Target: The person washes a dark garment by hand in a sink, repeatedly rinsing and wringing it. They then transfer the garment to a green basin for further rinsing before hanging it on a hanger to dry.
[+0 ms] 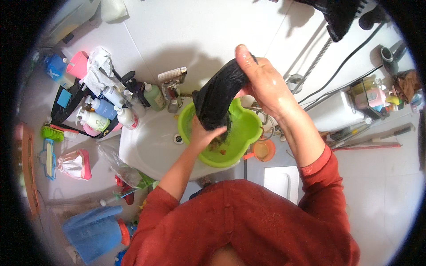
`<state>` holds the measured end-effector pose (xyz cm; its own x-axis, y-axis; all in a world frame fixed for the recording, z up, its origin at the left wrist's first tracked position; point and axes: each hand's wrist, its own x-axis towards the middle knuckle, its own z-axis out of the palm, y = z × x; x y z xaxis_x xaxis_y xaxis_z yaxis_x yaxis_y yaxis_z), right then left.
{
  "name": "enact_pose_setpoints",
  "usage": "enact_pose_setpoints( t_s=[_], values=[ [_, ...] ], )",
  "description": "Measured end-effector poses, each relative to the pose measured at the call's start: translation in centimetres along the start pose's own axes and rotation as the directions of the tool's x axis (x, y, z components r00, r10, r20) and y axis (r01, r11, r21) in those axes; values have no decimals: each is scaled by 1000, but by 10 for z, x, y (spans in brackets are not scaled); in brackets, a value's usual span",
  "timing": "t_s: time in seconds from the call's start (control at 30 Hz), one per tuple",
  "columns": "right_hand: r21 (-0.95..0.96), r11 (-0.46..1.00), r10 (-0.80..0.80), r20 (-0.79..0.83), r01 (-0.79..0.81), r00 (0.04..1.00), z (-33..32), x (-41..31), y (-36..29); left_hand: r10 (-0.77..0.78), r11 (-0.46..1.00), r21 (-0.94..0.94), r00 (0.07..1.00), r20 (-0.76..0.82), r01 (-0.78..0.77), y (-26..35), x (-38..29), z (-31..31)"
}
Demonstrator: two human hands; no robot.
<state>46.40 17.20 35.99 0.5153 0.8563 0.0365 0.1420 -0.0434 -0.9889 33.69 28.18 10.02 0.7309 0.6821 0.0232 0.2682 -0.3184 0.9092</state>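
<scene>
My right hand (269, 83) is raised and looks wet, its thumb and fingers gripping the upper end of a black cloth item (218, 91). From there the cloth hangs in a bunched, bent length. My left hand (203, 134) holds its lower end, with most of the fingers hidden behind the cloth. Below both hands is a lime-green plastic basin (255, 128) with a scalloped rim and water in it. Small brownish patches (222, 152) show in the basin, too unclear to name. The basin rests on the right part of a white washbasin (146, 139).
A tap (173, 86) stands behind the washbasin, beside a green pump bottle (154, 96). Several more pump bottles (103, 108) crowd the left. An orange dipper (264, 150) sits right of the basin, above a squat toilet (281, 181). A shower hose (314, 63) hangs at right.
</scene>
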Motion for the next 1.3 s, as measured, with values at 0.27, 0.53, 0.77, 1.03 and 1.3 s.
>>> enact_pose_setpoints(
  t_s=[0.27,0.53,0.77,1.03,1.3],
  values=[
    [409,775,616,-317,-482,721,-29,-25,172,-36,547,-837,998,-42,-16,8,10,-1],
    [964,49,162,251,-262,954,32,-23,236,-115,149,-959,967,226,242,19,5,6],
    [793,608,419,-274,-43,865,42,0,197,-10,885,-404,876,482,232,4,-22,-56],
    [-28,1000,4,26,-3,1000,54,-26,173,450,-196,-723,716,534,663,-12,17,-14],
    [909,390,462,-57,-145,885,37,5,253,-139,702,-707,956,-258,-89,23,2,12]
  ],
)
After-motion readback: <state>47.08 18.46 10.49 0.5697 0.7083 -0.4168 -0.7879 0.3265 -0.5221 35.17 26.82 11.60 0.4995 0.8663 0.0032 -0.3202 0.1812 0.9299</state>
